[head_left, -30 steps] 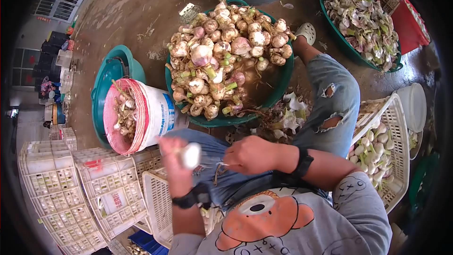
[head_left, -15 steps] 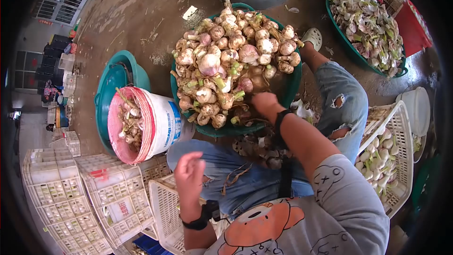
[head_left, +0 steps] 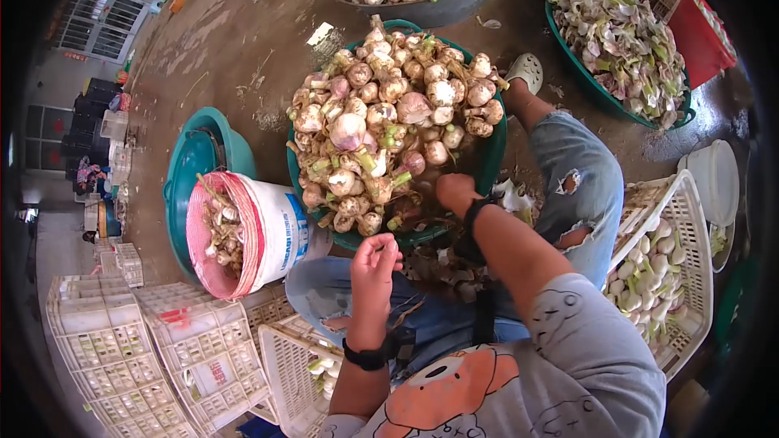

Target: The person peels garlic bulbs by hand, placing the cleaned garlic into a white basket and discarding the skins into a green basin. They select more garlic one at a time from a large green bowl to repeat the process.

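Observation:
Garlic bulbs [head_left: 347, 131], soil-stained and some with green stem stubs, are heaped in a round green tub [head_left: 497, 146] in front of me. My right hand [head_left: 456, 192] reaches into the near right side of this tub, beside the heap. Its fingers are curled, and whatever lies in them is hidden. My left hand [head_left: 376, 272] is raised over my lap at the tub's near edge, fingers loosely bent and slightly apart, with nothing visible in it. Loose peeled skins [head_left: 454, 276] lie below the tub, between my legs.
A white bucket [head_left: 280, 223] holding garlic stands left, before another green tub [head_left: 231, 134]. Crates [head_left: 187, 341] stack lower left. Right is a white basket [head_left: 694, 276] of cleaned garlic [head_left: 649, 276]. Farther off are a metal basin [head_left: 442, 10] of garlic and a tub of skins [head_left: 621, 49].
My left hand has moved right and forward, toward the tub's near edge. My right hand stays low in the tub, with little shift. The whole view has tilted slightly.

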The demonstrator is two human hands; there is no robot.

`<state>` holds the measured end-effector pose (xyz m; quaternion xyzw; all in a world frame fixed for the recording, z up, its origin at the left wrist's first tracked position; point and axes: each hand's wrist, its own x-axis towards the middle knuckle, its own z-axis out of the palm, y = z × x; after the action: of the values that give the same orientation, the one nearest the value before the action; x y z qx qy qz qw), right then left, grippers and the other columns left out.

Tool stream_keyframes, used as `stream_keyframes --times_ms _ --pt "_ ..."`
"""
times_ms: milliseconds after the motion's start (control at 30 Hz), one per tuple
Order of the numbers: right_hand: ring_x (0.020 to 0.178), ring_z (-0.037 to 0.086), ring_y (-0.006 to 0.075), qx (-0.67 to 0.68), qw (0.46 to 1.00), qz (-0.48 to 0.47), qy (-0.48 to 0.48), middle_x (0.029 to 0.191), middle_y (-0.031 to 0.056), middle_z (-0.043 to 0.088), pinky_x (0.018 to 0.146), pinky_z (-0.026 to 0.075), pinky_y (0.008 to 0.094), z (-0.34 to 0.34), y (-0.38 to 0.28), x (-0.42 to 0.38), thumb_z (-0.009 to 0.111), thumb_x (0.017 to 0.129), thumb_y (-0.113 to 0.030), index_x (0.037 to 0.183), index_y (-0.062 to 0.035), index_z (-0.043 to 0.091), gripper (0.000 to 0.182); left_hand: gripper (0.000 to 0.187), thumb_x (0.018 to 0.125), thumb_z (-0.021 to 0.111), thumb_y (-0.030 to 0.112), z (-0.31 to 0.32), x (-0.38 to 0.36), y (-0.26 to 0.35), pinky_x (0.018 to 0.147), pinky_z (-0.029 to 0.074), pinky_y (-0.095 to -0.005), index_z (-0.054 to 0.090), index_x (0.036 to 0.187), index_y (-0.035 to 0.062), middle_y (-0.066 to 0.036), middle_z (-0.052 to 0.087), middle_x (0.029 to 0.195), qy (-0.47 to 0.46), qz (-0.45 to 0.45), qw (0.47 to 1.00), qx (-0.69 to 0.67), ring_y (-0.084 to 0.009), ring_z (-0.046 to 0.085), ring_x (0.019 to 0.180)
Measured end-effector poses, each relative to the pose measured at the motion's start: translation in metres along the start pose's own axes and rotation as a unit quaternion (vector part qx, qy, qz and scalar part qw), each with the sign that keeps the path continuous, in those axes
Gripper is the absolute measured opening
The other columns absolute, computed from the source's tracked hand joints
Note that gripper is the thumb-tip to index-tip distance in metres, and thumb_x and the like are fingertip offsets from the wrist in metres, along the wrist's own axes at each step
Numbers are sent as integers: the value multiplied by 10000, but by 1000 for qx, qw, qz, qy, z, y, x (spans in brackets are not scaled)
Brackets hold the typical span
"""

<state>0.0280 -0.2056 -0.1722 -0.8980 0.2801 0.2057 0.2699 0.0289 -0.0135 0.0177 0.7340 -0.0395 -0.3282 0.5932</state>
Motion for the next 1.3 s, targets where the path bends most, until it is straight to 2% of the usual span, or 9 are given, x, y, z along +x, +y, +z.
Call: stream_keyframes --times_ms 233,600,767,900,1000,1067,1133,1200,1300 --pt "725 575 384 208 941 -243 109 763 212 595 651 466 454 -52 -27 -93 452 833 -215 813 -21 580 234 468 866 496 454 18 55 -15 518 397 -216 472 1132 69 -28 554 924 -59 -94 983 -143 -110 524 681" --pt "579 608 289 242 950 -191 45 624 165 593 550 496 390 -74 -27 -148 497 779 -172 804 14 566 201 242 838 545 300 33 50 -24 452 358 -184 599 954 94 5 596 795 -67 -139 978 -138 -56 529 613" --pt "510 539 145 716 680 46 -155 539 120 483 519 472 357 -61 -21 -143 437 883 -183 757 45 576 295 296 866 489 242 34 43 -20 637 445 -235 565 1090 64 -27 600 967 -136 -6 979 -151 -104 564 831" --pt "523 513 331 416 858 -243 179 604 199 538 537 417 387 -56 -21 -147 542 828 -157 750 12 590 192 362 888 480 277 18 50 -11 770 447 -265 526 1177 64 -66 576 1036 -205 -15 979 5 -142 548 940" --pt "577 478 393 406 862 -187 238 668 232 541 553 416 383 -57 -25 -155 556 802 -129 783 -11 612 132 423 834 589 259 21 37 0 814 433 -270 508 1187 41 -110 552 1096 -212 -62 952 213 -157 523 980" --pt "550 522 324 448 868 -89 195 629 184 574 538 421 371 -41 -21 -140 561 810 -123 818 -19 637 129 494 747 676 142 25 21 -2 837 433 -297 491 1190 23 -136 555 1085 -179 231 895 338 -189 531 994" --pt "551 546 206 683 729 38 -15 623 92 586 489 418 333 -54 -18 -136 558 825 -135 830 -20 647 146 454 707 673 27 26 19 -2 874 423 -327 521 1133 -6 -181 536 1128 -174 271 875 363 -224 523 1056" --pt "579 530 116 636 768 41 -68 680 29 576 473 412 273 -59 -14 -138 546 844 -138 888 -17 636 157 338 732 629 0 20 25 -11 901 412 -338 568 1065 -13 -210 506 1184 -136 456 735 483 -262 490 1128" --pt "676 517 78 779 621 0 -81 795 3 588 585 432 230 -58 -24 -147 495 862 -73 996 -32 599 175 235 800 568 3 25 24 -25 906 421 -342 585 1032 -27 -186 494 1221 -93 294 922 235 -273 481 1140"
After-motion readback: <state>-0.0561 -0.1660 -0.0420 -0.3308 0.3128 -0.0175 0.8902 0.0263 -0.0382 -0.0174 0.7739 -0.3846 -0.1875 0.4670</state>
